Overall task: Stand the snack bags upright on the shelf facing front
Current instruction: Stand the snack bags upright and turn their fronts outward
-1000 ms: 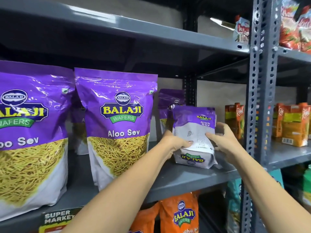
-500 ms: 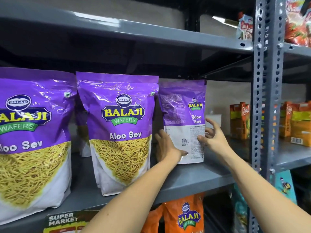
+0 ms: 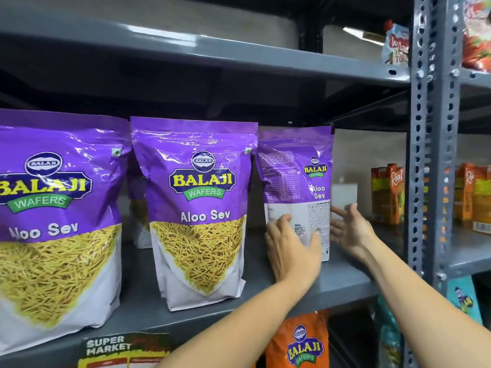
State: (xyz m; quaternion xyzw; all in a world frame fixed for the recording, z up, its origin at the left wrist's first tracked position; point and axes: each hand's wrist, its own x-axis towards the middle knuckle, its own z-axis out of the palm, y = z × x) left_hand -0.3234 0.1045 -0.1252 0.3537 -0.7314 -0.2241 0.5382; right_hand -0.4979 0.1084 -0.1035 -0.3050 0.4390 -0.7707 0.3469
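Standing upright on the grey metal shelf [image 3: 332, 285], back panel outward: purple foil Aloo Sev bag [image 3: 297, 181], right of two front-facing ones. Left hand [image 3: 292, 251] flat against it, fingers spread; right hand [image 3: 350, 232] open beside its right edge.

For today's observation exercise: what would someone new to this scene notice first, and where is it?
Two big purple Aloo Sev bags stand front-facing on the left of the grey shelf. To their right, a third purple bag stands upright showing its printed back, with the left hand flat on it and the open right hand beside it.
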